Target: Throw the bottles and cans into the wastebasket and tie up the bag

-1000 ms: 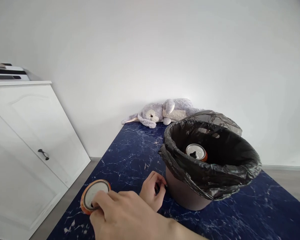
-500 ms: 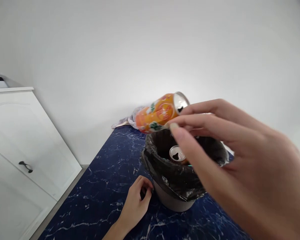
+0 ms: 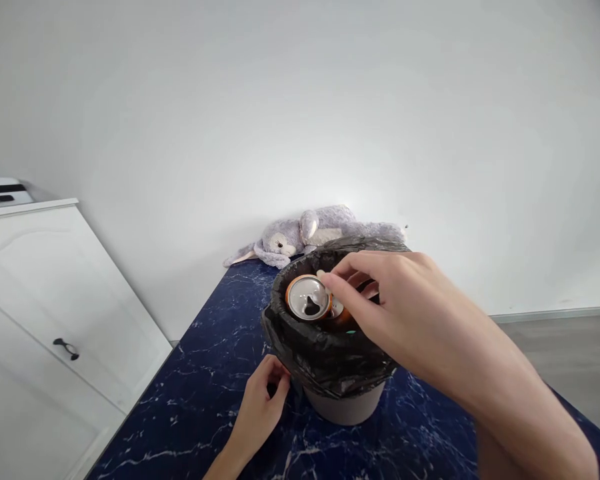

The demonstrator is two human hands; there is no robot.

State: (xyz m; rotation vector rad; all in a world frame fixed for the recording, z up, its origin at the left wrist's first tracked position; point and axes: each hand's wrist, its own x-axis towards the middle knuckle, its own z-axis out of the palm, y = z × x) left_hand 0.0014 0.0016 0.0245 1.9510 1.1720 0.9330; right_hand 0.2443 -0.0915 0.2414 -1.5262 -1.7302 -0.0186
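My right hand (image 3: pixel 405 313) reaches from the right over a grey bin (image 3: pixel 343 408) lined with a black bag (image 3: pixel 325 357). Its fingertips pinch an orange drink can (image 3: pixel 307 298) at the rim. The can's silver top faces me just inside the bin's mouth. A second orange can (image 3: pixel 341 313) lies lower inside, mostly hidden behind the first and my fingers. My left hand (image 3: pixel 260 403) rests on the dark blue marbled table (image 3: pixel 195 407) at the bin's left foot, fingers curled against the hanging edge of the bag.
A grey plush toy (image 3: pixel 305 233) lies at the table's far end against the white wall. A white cabinet (image 3: pixel 45 320) with a dark handle (image 3: pixel 66 347) stands on the left. Grey floor shows on the right.
My right hand lifted the orange can off the table at the left, swung it over the bin and lowered it into the mouth. My left hand stayed by the bin's base.
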